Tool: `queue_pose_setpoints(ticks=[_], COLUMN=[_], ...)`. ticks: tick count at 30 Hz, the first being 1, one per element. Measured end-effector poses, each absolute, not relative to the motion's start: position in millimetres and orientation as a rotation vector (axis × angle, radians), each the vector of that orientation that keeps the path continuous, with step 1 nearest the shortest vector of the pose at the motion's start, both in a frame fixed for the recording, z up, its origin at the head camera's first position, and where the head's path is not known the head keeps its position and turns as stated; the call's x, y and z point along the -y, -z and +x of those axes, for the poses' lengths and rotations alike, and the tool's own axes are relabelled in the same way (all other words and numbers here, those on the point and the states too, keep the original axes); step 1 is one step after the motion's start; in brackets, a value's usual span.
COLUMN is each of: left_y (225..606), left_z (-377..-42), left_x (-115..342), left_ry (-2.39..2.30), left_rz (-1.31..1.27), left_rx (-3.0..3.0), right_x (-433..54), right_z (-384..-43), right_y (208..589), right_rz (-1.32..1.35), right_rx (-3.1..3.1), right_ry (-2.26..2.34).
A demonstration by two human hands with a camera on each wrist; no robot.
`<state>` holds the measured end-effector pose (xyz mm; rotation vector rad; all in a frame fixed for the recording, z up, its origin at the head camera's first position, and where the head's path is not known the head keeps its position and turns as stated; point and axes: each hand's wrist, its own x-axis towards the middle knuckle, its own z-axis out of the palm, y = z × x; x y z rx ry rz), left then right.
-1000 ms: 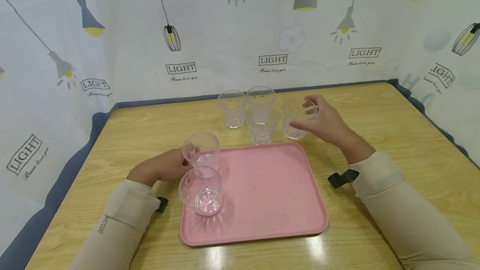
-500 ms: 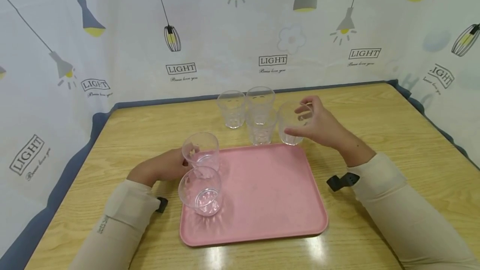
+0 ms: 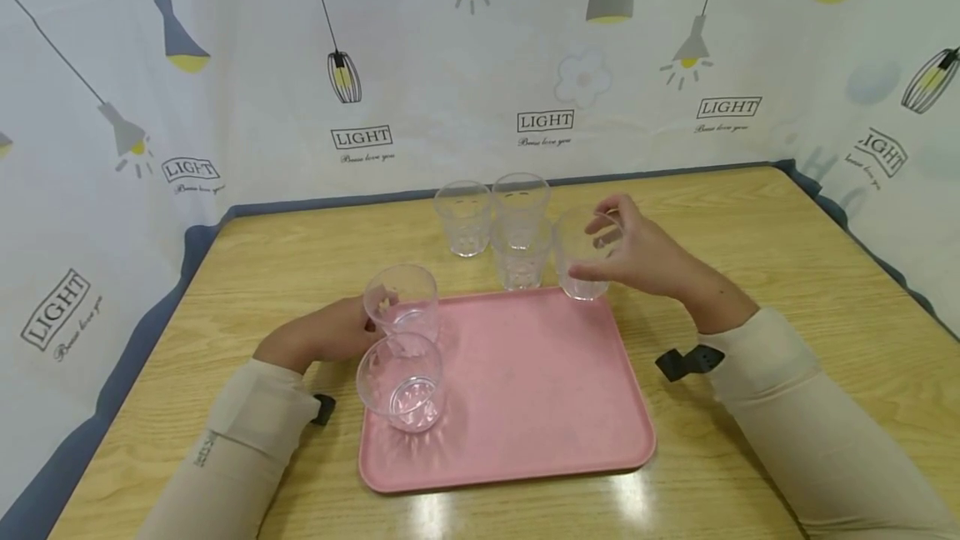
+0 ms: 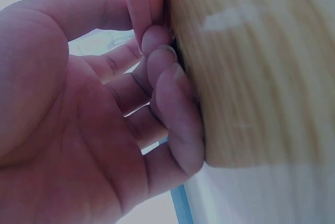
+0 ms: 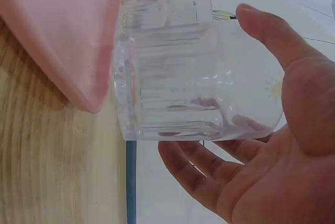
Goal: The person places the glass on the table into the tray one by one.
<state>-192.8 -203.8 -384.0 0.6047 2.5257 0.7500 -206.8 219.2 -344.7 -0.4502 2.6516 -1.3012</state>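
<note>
Pink tray (image 4: 140,4), fingertips (image 4: 162,59) beneath: left wrist

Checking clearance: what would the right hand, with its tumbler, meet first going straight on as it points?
Likely the neighboring clear tumbler, just left of the held tumbler in the right hand; depth and any gap are hard to judge.

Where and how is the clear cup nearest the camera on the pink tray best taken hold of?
Grip the nearest cup around its wall below the rim, probably best from the right: it stands upright with rounded sides, another cup stands just beyond, and the left hand holds the left edge of the pink tray, whose surface extends to the cup's right.
</note>
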Motion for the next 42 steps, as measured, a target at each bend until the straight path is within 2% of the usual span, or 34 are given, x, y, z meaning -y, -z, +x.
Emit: queue_pose_setpoints(ticks=[17,42], left_y=[385,384], left_z=[-194,-194], left_x=[204,205], left_ry=[-0.719,-0.719], left_rz=[0.588,0.585], left_rx=[-2.526,-2.517], right_x=[-204,-176], right_z=[-196,-184], right_y=[347,353], right_rz=[-0.623,-0.659], right_rx=[-2.588,-2.529], right_ry=[1.277,1.395])
